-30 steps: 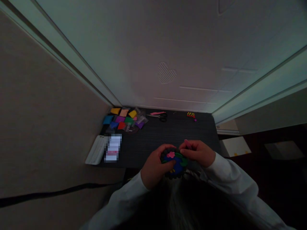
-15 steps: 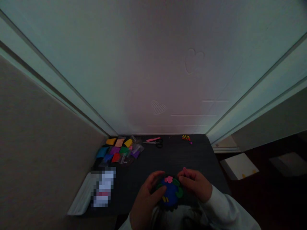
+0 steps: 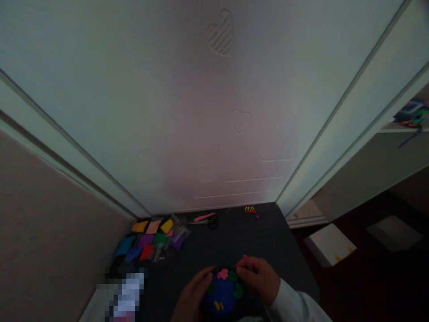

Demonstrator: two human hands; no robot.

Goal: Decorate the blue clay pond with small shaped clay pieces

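Note:
A round blue craft piece (image 3: 221, 298) is held low in the view, near the front of the dark table. On it sit a pink flower (image 3: 222, 273), green leaf shapes (image 3: 237, 290) along the right and small yellow pieces (image 3: 218, 306) lower down. My left hand (image 3: 194, 293) is closed around its left side, thumb over the top. At its upper right edge, the fingers of my right hand (image 3: 259, 277) are pinched together. A slim pink stick (image 3: 246, 260) pokes up out of that hand; its lower end is hidden.
Colourful packets (image 3: 146, 240) lie at the back left of the dark table (image 3: 217, 243). Behind the hands are scissors (image 3: 208, 222), a pink tool (image 3: 204, 217), a cluster of yellow and red beads (image 3: 250, 209) and a purple bit (image 3: 257, 216). A white box (image 3: 330, 243) stands at right, beyond the table.
The view has tilted upward, so the table and hands appear lower. Both hands still hold on at the blue piece, with little visible change in grip.

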